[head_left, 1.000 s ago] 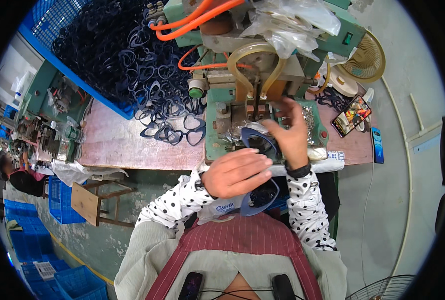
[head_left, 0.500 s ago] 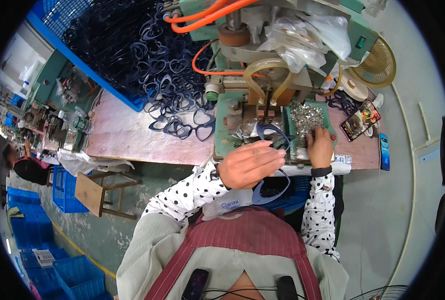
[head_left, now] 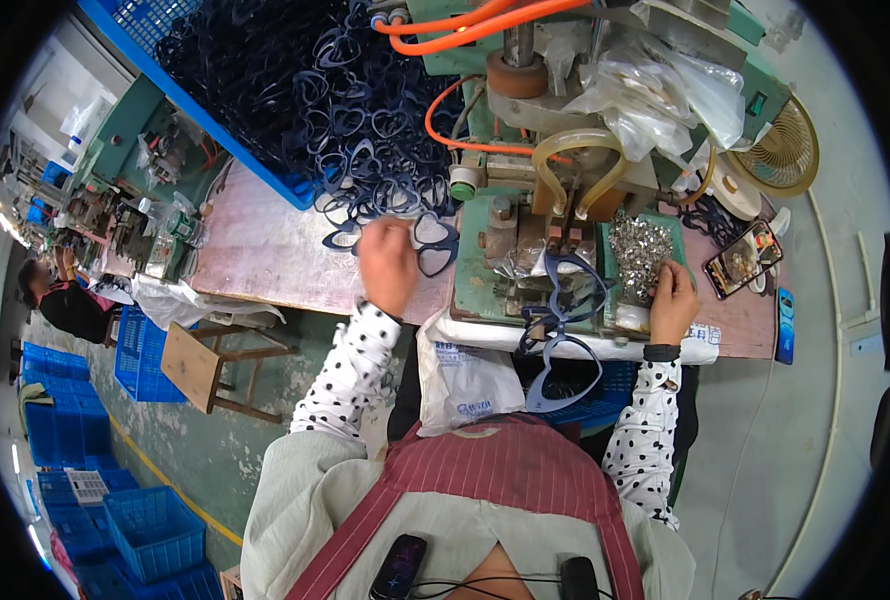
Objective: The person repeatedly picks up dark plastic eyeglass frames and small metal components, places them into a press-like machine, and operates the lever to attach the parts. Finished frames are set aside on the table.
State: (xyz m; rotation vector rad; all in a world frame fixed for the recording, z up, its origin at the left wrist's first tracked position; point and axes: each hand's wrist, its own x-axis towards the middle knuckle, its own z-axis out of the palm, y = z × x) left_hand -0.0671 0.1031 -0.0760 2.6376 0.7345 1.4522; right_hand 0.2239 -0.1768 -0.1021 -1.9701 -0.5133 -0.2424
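My left hand (head_left: 389, 265) is over the table at the near edge of a heap of dark blue heart-shaped eyeglass frames (head_left: 435, 243). Its fingers point away and are partly hidden, so their grip does not show. My right hand (head_left: 673, 305) has its fingertips drawn together at the edge of a pile of small shiny metal pieces (head_left: 640, 250); whatever they pinch is too small to name. Between the hands, a blue heart-shaped eyeglass frame (head_left: 565, 385) hangs at the front of a green press machine (head_left: 477, 285), its upper part under the press head, with neither hand on it.
A large blue basket (head_left: 235, 135) full of frames leans at the back left. Right of the machine are a phone (head_left: 745, 258), a blue object (head_left: 785, 325) and a fan (head_left: 780, 150). A white bag (head_left: 470, 385) hangs at the table's front; a wooden stool (head_left: 193, 365) stands left.
My left hand has moved left and away from the frame at the press to the heap. That frame stays at the machine. My right hand remains by the metal pieces; the view has shifted slightly.
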